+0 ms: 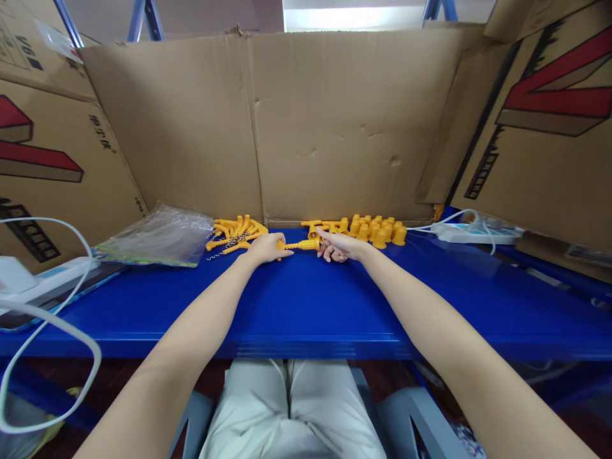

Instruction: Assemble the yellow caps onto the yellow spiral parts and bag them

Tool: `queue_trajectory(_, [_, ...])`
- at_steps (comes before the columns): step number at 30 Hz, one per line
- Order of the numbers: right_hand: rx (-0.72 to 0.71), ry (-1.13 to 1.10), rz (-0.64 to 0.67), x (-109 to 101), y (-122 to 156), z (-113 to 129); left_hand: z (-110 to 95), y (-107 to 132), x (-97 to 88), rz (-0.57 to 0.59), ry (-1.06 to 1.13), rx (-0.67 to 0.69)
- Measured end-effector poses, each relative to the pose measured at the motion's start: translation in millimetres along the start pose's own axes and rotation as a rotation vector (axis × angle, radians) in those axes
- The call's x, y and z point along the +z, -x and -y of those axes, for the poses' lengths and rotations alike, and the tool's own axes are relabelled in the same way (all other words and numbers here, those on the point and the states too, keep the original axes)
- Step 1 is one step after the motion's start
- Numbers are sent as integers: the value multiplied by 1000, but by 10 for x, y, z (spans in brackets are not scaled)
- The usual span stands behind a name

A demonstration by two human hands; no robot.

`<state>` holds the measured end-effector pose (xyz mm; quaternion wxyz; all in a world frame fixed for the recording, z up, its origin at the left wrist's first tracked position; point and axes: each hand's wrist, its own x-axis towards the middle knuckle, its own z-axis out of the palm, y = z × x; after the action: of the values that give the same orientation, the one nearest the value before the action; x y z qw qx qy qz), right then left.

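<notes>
A yellow plastic piece, long with a wider cap end, lies across the blue table between my two hands. My left hand is closed round its left end. My right hand pinches its right, capped end with curled fingers. Just behind my left hand lies a pile of yellow stick-shaped parts with a thin metal chain among them. Behind my right hand stands a cluster of yellow cap-shaped parts.
Cardboard walls enclose the table at the back and both sides. Clear plastic bags lie at the left. A white power strip with cables sits at the right, and a white cable loops at the left edge.
</notes>
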<state>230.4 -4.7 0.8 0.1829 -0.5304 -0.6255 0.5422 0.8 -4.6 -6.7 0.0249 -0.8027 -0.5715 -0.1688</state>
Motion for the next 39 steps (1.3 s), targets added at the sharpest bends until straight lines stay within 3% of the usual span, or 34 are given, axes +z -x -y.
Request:
queue_trajectory(5, [-31, -19, -45, -26, 68, 3, 21, -4, -2, 10, -25, -11])
queue_trajectory(12, [-205, 26, -33, -84, 104, -55, 30, -9, 5, 8, -6, -4])
queue_trajectory(19, [-207, 29, -91, -23, 120, -17, 25, -16, 11, 6, 11, -5])
queue_trajectory(25, [-209, -13, -66, -29, 123, -23, 14, -10, -1, -1, 13, 0])
queue_trajectory(33, [-206, -236, -28, 72, 69, 10, 12, -4, 3, 11, 35, 7])
queue_trajectory(39, [-329, -442, -154, 141, 26, 102, 14, 29, -10, -42, 145, 20])
